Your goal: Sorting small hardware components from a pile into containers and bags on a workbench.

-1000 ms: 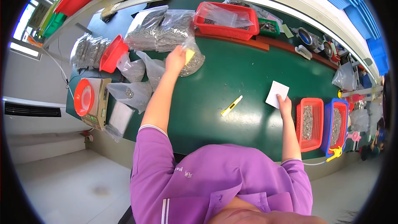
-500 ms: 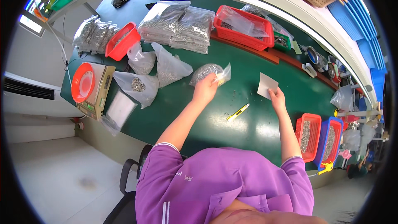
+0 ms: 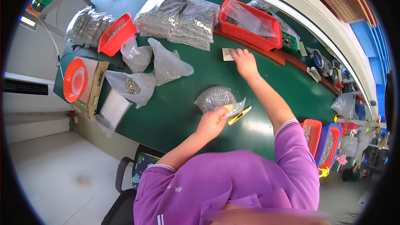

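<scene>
Nearest, your left hand (image 3: 212,123) pinches the edge of a clear bag of small metal parts (image 3: 216,98) lying mid-bench (image 3: 183,112), a yellow knife (image 3: 239,116) just right of it. Farther off, your right hand (image 3: 245,61) lies fingers together on a small paper slip (image 3: 228,54) near the red basket (image 3: 250,24).

- The single head view looks steeply down from above the person's purple-clad shoulders onto the green table (image 3: 179,112).
- It faces forward across the table toward the far edge with the red basket (image 3: 250,25).
- The fisheye lens bends straight edges near the rim.
- Both hands sit near the middle, close below; floor shows at left.
</scene>
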`<state>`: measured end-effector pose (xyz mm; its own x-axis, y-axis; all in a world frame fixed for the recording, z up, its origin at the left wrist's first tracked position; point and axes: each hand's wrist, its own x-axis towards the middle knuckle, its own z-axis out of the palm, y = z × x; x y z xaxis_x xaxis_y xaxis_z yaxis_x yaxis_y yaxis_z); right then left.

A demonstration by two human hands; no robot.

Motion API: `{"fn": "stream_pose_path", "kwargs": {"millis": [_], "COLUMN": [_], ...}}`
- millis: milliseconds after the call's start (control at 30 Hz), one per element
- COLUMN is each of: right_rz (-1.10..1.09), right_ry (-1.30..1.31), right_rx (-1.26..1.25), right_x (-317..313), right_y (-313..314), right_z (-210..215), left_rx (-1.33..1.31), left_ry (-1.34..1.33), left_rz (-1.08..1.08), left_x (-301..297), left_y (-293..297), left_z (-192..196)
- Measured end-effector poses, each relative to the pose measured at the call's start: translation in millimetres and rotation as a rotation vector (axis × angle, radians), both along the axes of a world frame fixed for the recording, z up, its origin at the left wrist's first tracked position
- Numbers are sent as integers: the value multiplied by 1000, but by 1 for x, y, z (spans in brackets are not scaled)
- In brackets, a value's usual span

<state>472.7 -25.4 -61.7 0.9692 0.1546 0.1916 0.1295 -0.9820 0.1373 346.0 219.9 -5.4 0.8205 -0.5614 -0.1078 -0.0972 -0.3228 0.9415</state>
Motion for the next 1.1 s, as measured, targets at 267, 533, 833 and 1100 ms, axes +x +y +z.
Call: {"fn": "stream_pose_path", "kwargs": {"millis": [267, 533, 833, 1100], "right_rz": [141, 208, 108, 403], "right_ry": [-38, -67, -27, 200], "right_rx": [107, 244, -37, 188], "right_x": [43, 36, 101, 72], "right_y": [23, 48, 134, 76], "right_z": [-57, -45, -56, -23], "left_rx": [-35, -13, -27, -42], "left_ry": [113, 237, 253, 272], "left_rz": [-81, -128, -188, -222], "left_x": [7, 14, 11, 14], "left_y": [7, 11, 4, 7], "left_z": [5, 3, -8, -7]}}
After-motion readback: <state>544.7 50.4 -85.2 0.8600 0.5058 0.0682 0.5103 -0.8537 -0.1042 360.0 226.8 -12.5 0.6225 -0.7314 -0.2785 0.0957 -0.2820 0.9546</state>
